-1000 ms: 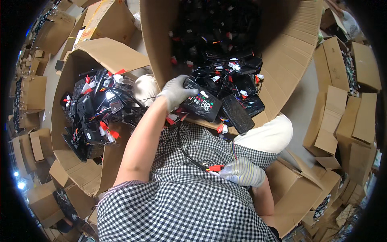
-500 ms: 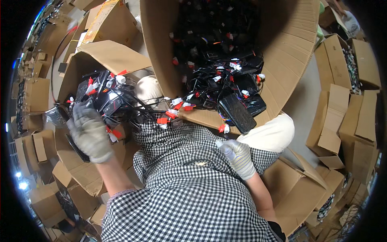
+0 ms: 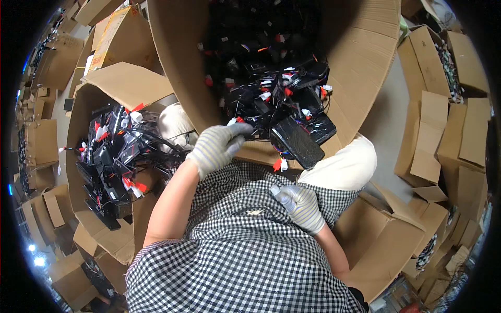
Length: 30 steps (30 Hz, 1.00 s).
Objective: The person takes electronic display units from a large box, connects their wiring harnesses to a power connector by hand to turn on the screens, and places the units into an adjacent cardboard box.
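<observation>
My left hand point(image 3: 215, 148), in a striped grey-white glove, reaches over the near edge of the large carton point(image 3: 360, 99). Its thumb and fingers are apart, beside a red-and-white connector point(image 3: 236, 120) on the heap of black wired devices point(image 3: 266, 99). Nothing shows in its grasp. Low over my lap, my right hand point(image 3: 303, 209), gloved alike, is closed with thumb and forefinger pointing left; whatever it may hold is too small to make out. A flat black device point(image 3: 296, 142) rests at the heap's near edge, coloured wires and a red-and-white plug point(image 3: 281, 165) beside it.
On my left, an open carton point(image 3: 99, 229) holds more black devices point(image 3: 112, 161) with cables and red-and-white plugs. Its raised flap point(image 3: 128, 83) leans toward the large carton. Another open carton point(image 3: 386, 245) stands by my right forearm. Further cartons point(image 3: 430, 135) line the right side.
My left hand has moved right, from the left carton to the large carton's near edge. Cables and plugs that lay across that edge are gone from there. My right hand stays over my lap.
</observation>
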Motion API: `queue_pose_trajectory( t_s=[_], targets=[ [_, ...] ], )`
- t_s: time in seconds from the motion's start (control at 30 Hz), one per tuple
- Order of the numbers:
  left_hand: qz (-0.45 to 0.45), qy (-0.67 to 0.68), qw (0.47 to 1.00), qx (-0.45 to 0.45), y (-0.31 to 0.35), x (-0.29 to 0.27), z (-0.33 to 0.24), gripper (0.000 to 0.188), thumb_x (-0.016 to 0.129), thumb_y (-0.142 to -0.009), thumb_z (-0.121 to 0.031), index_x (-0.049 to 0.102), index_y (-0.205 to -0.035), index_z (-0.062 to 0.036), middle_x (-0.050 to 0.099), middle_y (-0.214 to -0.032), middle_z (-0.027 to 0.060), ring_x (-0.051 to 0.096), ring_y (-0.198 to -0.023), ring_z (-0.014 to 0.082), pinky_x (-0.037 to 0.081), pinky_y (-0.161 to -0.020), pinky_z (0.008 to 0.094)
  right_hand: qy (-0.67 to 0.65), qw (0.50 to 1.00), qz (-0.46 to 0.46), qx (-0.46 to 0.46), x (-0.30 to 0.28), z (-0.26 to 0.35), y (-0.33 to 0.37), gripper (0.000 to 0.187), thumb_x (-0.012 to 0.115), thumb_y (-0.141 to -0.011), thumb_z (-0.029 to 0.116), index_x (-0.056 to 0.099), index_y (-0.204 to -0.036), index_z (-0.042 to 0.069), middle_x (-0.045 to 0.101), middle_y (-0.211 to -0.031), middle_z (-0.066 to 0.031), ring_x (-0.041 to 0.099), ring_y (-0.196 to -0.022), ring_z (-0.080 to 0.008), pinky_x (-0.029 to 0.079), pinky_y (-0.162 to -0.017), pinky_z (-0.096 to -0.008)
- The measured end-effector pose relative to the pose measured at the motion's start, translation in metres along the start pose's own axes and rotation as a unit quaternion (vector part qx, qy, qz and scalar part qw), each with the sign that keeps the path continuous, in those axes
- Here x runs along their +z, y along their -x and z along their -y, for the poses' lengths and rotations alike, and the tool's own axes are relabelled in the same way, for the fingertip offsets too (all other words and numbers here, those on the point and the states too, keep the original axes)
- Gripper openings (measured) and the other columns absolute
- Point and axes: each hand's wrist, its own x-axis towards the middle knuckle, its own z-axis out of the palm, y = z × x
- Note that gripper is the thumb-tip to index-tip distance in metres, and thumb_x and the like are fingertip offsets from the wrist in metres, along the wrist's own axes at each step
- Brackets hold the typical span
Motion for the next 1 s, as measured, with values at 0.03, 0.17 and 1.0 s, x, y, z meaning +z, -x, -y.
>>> queue_pose_trajectory(
  t_s=[0.03, 0.17, 1.0],
  targets=[
    [-0.017, 0.140, 0.989, 0.034, 0.010, -0.002, -0.007, 0.024, 0.060, -0.083, -0.019, 0.063, -0.098, -0.0008, 0.066, -0.076, 0.0085, 0.064, -0.070, 0.0197, 0.049, -0.061, 0.0310, -0.007, 1.000, -0.006, -0.016, -0.004, 0.003, -0.001, 0.035, 0.051, -0.094, 0.036, 0.063, -0.083, 0.004, 0.061, -0.071, -0.0134, 0.060, -0.064, -0.0322, 0.046, -0.056, -0.0397],
    [0.029, 0.376, 0.924, 0.055, 0.063, -0.040, -0.025, 0.016, 0.060, -0.080, -0.012, 0.066, -0.092, -0.0036, 0.065, -0.081, 0.0114, 0.062, -0.073, 0.0198, 0.050, -0.069, 0.0306, 0.001, 0.998, -0.015, -0.053, -0.007, -0.002, -0.005, 0.033, 0.050, -0.095, 0.034, 0.064, -0.086, 0.005, 0.062, -0.075, -0.0133, 0.061, -0.065, -0.0324, 0.046, -0.057, -0.0384],
    [0.080, 0.149, 0.967, 0.191, 0.101, -0.018, -0.024, 0.044, 0.054, -0.088, -0.044, 0.064, -0.102, -0.0035, 0.061, -0.073, 0.0173, 0.059, -0.068, 0.0376, 0.046, -0.061, 0.0421, 0.148, 0.964, 0.104, -0.194, -0.021, 0.092, -0.036, 0.017, 0.060, -0.087, 0.022, 0.063, -0.081, 0.007, 0.061, -0.067, -0.0102, 0.060, -0.057, -0.0278, 0.045, -0.049, -0.0374]
  ],
)
